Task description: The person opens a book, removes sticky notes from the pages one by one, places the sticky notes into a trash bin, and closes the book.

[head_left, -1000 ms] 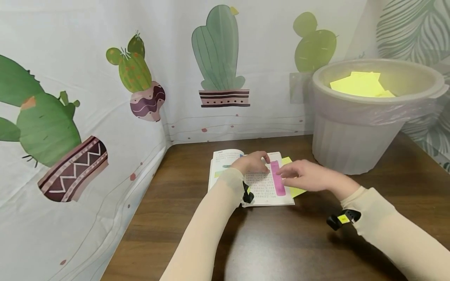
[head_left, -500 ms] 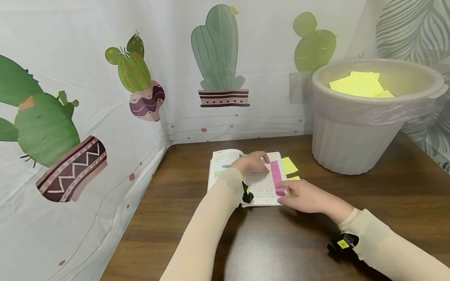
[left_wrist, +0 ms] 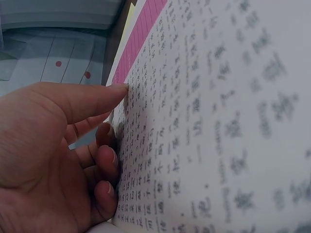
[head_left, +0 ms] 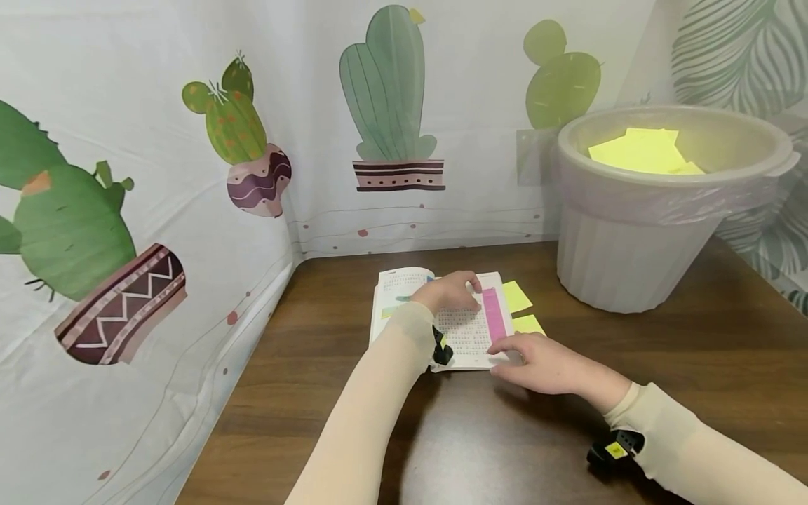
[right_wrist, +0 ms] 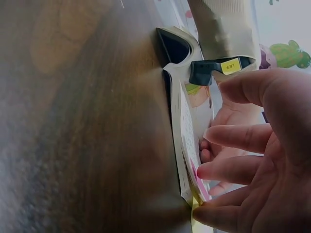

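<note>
An open book (head_left: 467, 359) with printed pages lies on the table, its left page arching up. Along the outer margin of the right page runs a pink strip (head_left: 495, 313). Two yellow paper slips (head_left: 517, 297) poke out beyond the book's right edge. My left hand (head_left: 451, 291) rests on the right page; in the left wrist view its fingertips touch the text beside the pink strip. At the lower right corner of the book is my right hand (head_left: 544, 365), fingers extended and spread. The right wrist view shows its fingertips (right_wrist: 203, 171) at the page edge and a yellow slip.
A large pale bin (head_left: 625, 259) with a plastic liner stands at the back right, yellow paper (head_left: 637, 151) piled inside. Behind the brown table (head_left: 315, 393) hangs a white cloth (head_left: 315, 105) printed with cacti. Each wrist carries a black camera (head_left: 443, 348).
My right hand has slid down along the book's right edge from beside the pink strip to the lower corner, uncovering the yellow slips. The left hand has stayed on the page.
</note>
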The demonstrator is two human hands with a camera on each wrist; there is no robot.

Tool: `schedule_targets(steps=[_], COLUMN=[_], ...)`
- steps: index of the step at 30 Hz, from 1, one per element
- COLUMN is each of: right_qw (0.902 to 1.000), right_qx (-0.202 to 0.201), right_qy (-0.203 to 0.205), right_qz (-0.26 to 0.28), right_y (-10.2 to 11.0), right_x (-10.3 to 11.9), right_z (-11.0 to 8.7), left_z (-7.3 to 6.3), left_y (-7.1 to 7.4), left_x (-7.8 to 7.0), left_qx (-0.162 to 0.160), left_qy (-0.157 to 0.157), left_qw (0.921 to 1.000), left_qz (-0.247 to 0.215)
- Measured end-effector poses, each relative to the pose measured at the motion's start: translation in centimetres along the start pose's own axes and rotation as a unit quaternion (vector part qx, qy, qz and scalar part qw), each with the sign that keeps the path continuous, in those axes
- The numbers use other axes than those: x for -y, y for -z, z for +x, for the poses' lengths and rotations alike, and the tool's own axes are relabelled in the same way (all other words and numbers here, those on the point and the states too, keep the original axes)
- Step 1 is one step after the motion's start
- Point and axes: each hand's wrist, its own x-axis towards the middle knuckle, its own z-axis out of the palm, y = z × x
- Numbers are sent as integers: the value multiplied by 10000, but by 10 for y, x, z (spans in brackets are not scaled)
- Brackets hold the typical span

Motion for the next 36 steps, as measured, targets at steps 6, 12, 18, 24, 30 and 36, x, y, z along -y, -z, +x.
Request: schedule_targets(steps=[6,12,18,24,30,36], right_qw=[9994,9974,9927,9789,9526,9213], right_qx=[-280,-592,-829,-1124,-1074,-697], right_qy=[186,240,249,-122,-1081,-1456], right_qz=[45,341,834,1700,2632,3539], right_y=[-1,-2,-5,-3,-1,-1], right_x=[3,6,2,-5,-11,-17], right_z=[-1,-1,2,6,9,12], left_z=[0,2,2,2,3,4], left_y=[0,0,-1,-2,-1,-1], left_x=[1,2,2,1,0,1], left_qx=[8,-4,9,7,11,-8], left_qy=[-57,-45,-20,39,81,72], left_qw=[10000,10000,10000,9999,9999,10000], left_qz=[-47,-2,-50,-106,-91,-66])
